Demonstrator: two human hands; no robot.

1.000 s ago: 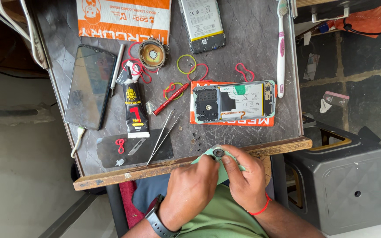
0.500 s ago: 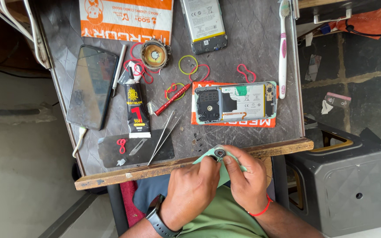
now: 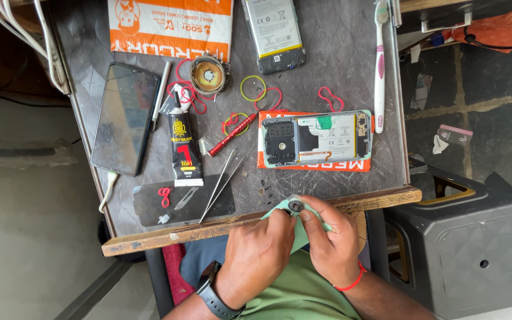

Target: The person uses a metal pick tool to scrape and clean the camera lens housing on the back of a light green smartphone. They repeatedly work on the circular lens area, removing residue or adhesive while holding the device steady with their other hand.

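A small round dark metal-rimmed part (image 3: 296,206) sits pinched between the fingertips of both hands, wrapped in a pale green cloth (image 3: 301,232), right at the near wooden edge of the table (image 3: 256,222). The left hand (image 3: 256,255) (black watch on the wrist) has thumb and forefinger closed narrow on the part's left side; the right hand (image 3: 330,243), w/ a red thread band at the wrist, is curled round the cloth and presses the part from the right.

Just beyond the fingertips, on the dark grey scuffed table top: an opened phone with bare internals (image 3: 316,138) lying on an orange card. Left of the fingers, thin metal tweezers (image 3: 220,184) slant beside a black glass panel (image 3: 182,201), and a black-and-yellow glue tube (image 3: 184,151) stands further up. A red-handled screwdriver (image 3: 234,133), loose red and yellow rubber bands, a round brass-coloured speaker (image 3: 208,75) and a dark phone face up (image 3: 124,118) lie further off. At the far edge: a second opened phone w/ battery showing (image 3: 274,32) and an orange-and-white bag (image 3: 170,26). A white-and-pink toothbrush (image 3: 380,65) runs along the right edge.

Free room: a bare strip between the tweezers and the opened phone. Right of the table, close by, a black plastic stool (image 3: 475,249); grey concrete floor to the left.
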